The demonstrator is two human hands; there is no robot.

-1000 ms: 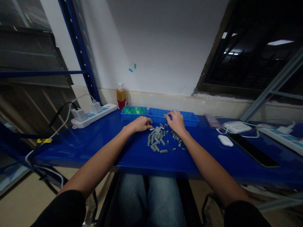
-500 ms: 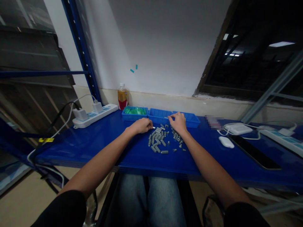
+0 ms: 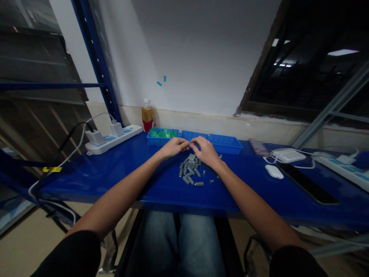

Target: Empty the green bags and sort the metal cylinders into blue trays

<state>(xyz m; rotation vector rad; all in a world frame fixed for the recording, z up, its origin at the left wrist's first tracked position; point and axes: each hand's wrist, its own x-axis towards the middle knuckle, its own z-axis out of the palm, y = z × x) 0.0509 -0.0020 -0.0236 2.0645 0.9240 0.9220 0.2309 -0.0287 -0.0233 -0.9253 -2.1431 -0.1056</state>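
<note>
My left hand [image 3: 175,147] is closed in a pinch on a small metal standoff [image 3: 191,144], mostly hidden by the fingers. Against it, my right hand [image 3: 205,151] pinches a tiny piece that looks like a screw; the fingertips of both hands almost meet. Below them on the blue table lies a loose heap of grey metal standoffs [image 3: 189,167]. A few small screws [image 3: 211,181] are scattered to the right of the heap, and my right hand and forearm cover most of the others.
Behind my hands stand blue trays: one with green plastic bags [image 3: 163,133], a middle one [image 3: 188,134] and a right one [image 3: 225,144]. A drink bottle [image 3: 148,116] and a power strip [image 3: 115,139] are at left. A phone [image 3: 309,184] and a white earphone case [image 3: 274,172] lie at right.
My right hand has moved left from over the screws, and my left hand has risen slightly. The two small pieces are now brought together between the fingertips.
</note>
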